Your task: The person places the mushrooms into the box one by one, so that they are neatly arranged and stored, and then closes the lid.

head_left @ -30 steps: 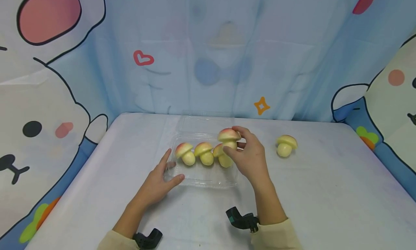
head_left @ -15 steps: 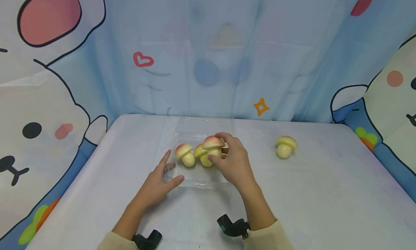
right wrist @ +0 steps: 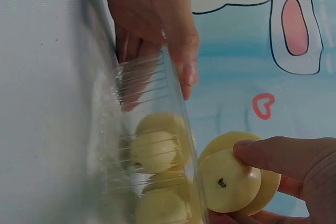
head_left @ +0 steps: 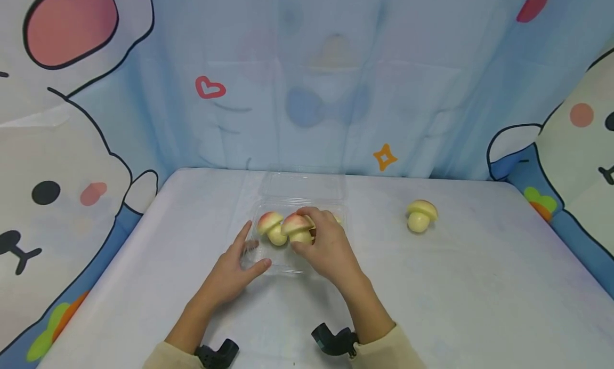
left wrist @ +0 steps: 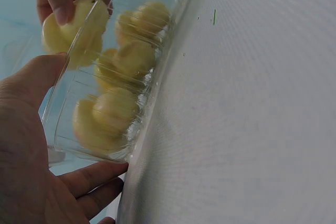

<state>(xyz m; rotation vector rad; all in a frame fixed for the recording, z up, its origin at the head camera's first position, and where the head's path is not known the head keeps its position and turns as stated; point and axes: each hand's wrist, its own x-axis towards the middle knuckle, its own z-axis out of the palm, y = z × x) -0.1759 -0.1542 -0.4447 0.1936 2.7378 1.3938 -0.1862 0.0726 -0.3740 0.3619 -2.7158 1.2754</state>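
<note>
- The right hand [head_left: 331, 246] pinches a mushroom-shaped piece [right wrist: 231, 182], thumb by the stem and fingers wrapped round the far side; the piece is over the container, above its left half.
- That piece looks light and fairly firm, with a smooth, faintly glossy skin that may slip a little; whether it is foam, plastic or dough, I can't tell. A grip where cap meets stem seems surest, the cap's overhang acting as a stop.
- The left hand [head_left: 232, 273] has its fingers spread and unclenched, resting against the left end of the clear container [head_left: 283, 261].
- The container looks thin, springy and easily dented, so light pressure at its corner should suit it better than squeezing.
- Inside, three more mushrooms [left wrist: 115, 111] sit in a row; these and the rim crowd the held piece's surroundings.
- The transparent lid [head_left: 302, 185] lies opened out behind.
- A loose mushroom [head_left: 420, 215] stands well apart to the right on the white tablecloth [head_left: 479, 278].
</note>
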